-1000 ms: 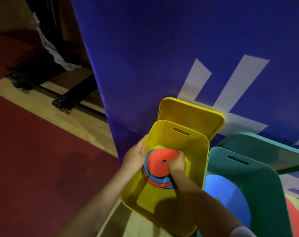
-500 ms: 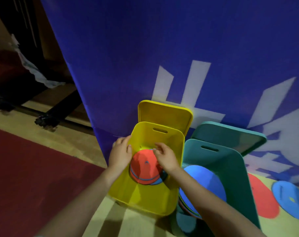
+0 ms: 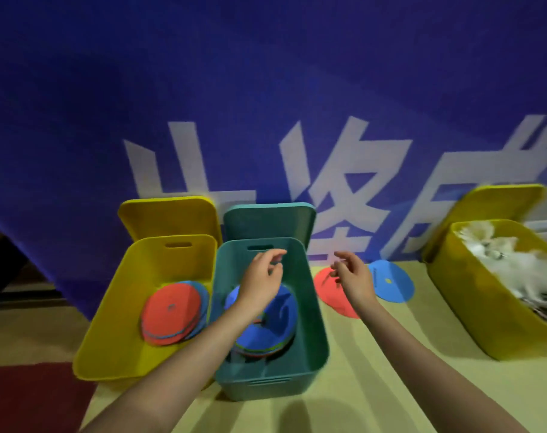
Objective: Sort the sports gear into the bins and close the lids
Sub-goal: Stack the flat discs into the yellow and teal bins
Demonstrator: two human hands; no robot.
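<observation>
Both hands are raised and hold nothing, fingers loosely curled: the left hand (image 3: 261,281) hangs over the teal bin (image 3: 309,310), and the right hand (image 3: 353,276) hovers over the floor just right of that bin, above a red disc (image 3: 323,287) that lies flat beside a blue disc (image 3: 391,284). Half a second earlier both hands were inside the yellow bin (image 3: 116,323), at its stack of red and blue discs (image 3: 172,312); they have since left it and shifted right, and the stack now lies untouched. A second stack topped with blue (image 3: 278,320) sits in the teal bin. The yellow lid (image 3: 169,215) and teal lid (image 3: 269,218) stand open against a blue banner (image 3: 266,73) bearing large white characters, blurred and partly hidden, not surely legible. At far right, newly in view, a second yellow bin (image 3: 459,301) holds blurred white items. All bins rest on the pale floor (image 3: 391,354).
</observation>
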